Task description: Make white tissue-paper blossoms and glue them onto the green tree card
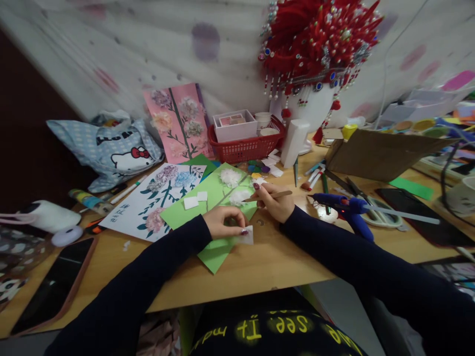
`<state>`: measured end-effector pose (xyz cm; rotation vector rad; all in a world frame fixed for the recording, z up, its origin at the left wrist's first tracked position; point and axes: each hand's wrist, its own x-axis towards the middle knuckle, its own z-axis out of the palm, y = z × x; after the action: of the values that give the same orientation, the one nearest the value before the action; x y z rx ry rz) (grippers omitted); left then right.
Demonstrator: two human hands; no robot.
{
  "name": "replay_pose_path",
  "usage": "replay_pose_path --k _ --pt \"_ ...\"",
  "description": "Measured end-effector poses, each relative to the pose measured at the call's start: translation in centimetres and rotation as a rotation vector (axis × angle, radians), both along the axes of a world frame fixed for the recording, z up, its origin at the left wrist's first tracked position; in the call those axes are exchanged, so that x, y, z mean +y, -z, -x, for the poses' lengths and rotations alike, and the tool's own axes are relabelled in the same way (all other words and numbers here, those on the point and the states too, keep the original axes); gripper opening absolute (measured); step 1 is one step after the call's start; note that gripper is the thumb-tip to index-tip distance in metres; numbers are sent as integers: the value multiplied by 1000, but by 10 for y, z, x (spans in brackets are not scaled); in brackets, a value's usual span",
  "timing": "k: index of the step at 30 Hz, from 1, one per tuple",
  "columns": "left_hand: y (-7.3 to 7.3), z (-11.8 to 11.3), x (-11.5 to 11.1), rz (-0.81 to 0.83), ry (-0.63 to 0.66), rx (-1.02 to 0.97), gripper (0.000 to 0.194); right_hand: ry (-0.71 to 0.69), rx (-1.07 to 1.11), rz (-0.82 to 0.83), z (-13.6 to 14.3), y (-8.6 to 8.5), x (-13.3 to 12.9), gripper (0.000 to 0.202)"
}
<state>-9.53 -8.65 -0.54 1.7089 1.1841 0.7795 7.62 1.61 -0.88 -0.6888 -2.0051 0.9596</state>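
Observation:
My left hand (224, 222) pinches a small white paper square (248, 236) between thumb and fingers, over the near edge of a light green sheet (214, 259). Closed around a slim brown pointed stick (274, 195) is my right hand (276, 203); the stick's tip points left, close to a white ruffled paper flower (239, 198). Another white flower (230, 177) sits farther up the green sheet, beside a drawn stem. Two white paper squares (191, 202) lie on the sheet's left part. My right fingers partly cover a third pale flower (260, 182).
A blue glue gun (339, 202) and scissors (358, 190) lie to the right, before a brown cardboard piece (386, 155). Behind stand a red basket (243, 148) and a white bottle (295, 143). Finished-looking flower pictures (122, 215) and a phone (55, 282) are leftward.

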Motion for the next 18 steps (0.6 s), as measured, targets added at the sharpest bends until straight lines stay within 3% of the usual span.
replay_pose_path --k 3,9,12,18 --pt "-2 0 3 143 -179 -289 36 -48 136 129 -1 1 -2 58" --pt "-10 1 6 71 -445 -462 49 -201 257 292 -4 -3 -15 54" --pt "-13 -3 4 42 -465 -488 50 -234 191 223 -6 -7 -22 45" --pt "-16 -8 2 -9 -485 -546 51 -310 37 -112 -7 -1 -29 32"
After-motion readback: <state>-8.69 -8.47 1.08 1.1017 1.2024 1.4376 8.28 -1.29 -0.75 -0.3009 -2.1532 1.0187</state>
